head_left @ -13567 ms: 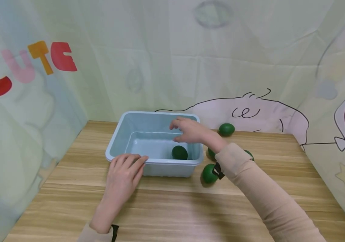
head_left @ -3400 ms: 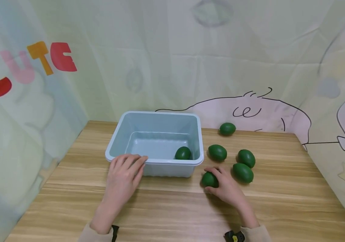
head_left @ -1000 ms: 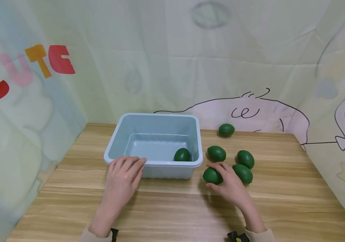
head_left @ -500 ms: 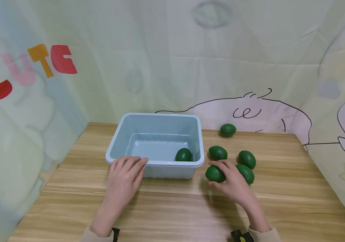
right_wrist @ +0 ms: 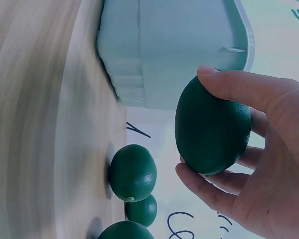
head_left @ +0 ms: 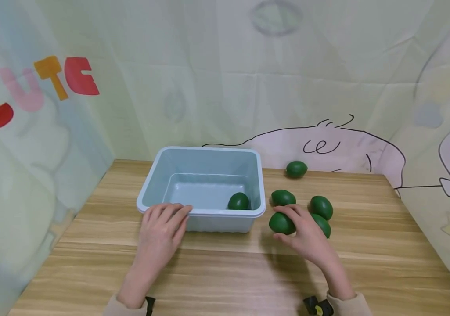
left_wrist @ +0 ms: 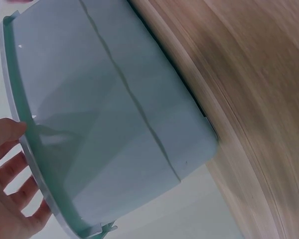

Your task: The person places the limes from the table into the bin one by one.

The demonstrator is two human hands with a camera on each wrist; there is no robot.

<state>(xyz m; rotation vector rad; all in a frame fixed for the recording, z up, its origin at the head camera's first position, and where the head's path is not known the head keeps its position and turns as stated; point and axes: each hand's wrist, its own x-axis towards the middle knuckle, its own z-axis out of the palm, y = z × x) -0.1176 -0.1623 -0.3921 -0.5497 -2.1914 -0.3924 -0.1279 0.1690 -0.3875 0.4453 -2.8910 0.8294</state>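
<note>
My right hand point(head_left: 307, 237) grips a dark green lime point(head_left: 282, 223), thumb on one side and fingers on the other. In the right wrist view this lime point(right_wrist: 213, 127) is raised above the table. My left hand point(head_left: 161, 230) holds the near rim of the light blue plastic bin point(head_left: 221, 221), its fingers over the edge. The left wrist view shows the thumb against the rim point(left_wrist: 37, 172). One lime point(head_left: 238, 201) lies inside the bin at its near right corner. Right of the bin lie more limes point(head_left: 283, 197), one partly hidden behind my right hand.
Another lime point(head_left: 296, 169) sits at the table's back edge, by the printed curtain point(head_left: 225, 87). Two limes lie close together point(head_left: 321, 207) right of my right hand. The wooden table point(head_left: 217, 276) extends in front of the bin.
Over ten seconds ago my right hand was above the bin, without a lime. Since then it grasped the nearest lime on the table and raised it slightly, moving rightward. My left hand stayed put.
</note>
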